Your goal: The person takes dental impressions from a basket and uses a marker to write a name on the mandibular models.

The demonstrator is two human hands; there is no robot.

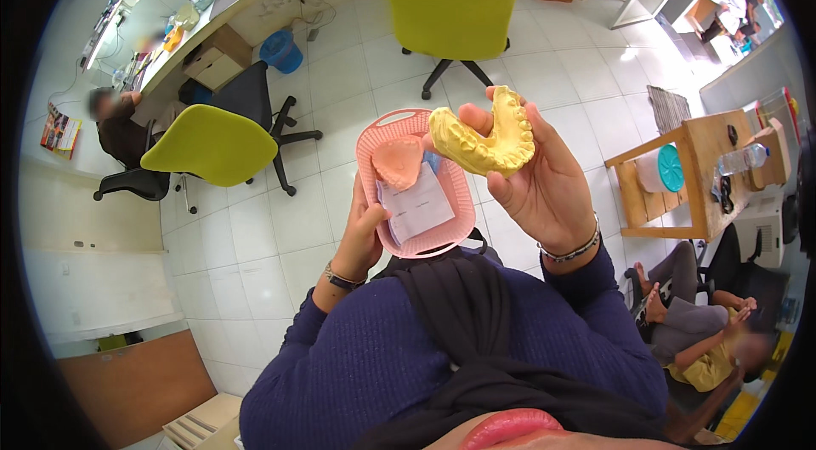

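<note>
A yellow plaster dental cast, curved like a jaw with teeth along it, is in my right hand, the fingers behind it and the thumb at its lower edge. Just left of it, my left hand grips the side of a small pink plastic basket, thumb over the rim. Inside the basket rest a pinkish-orange dental piece, a white printed paper slip and something blue, mostly covered. The cast is close to the basket's upper right rim and overlaps it in view.
A lime-green office chair stands ahead, another at left beside a seated person. A blue bin is under the long counter. At right are a wooden table and another seated person.
</note>
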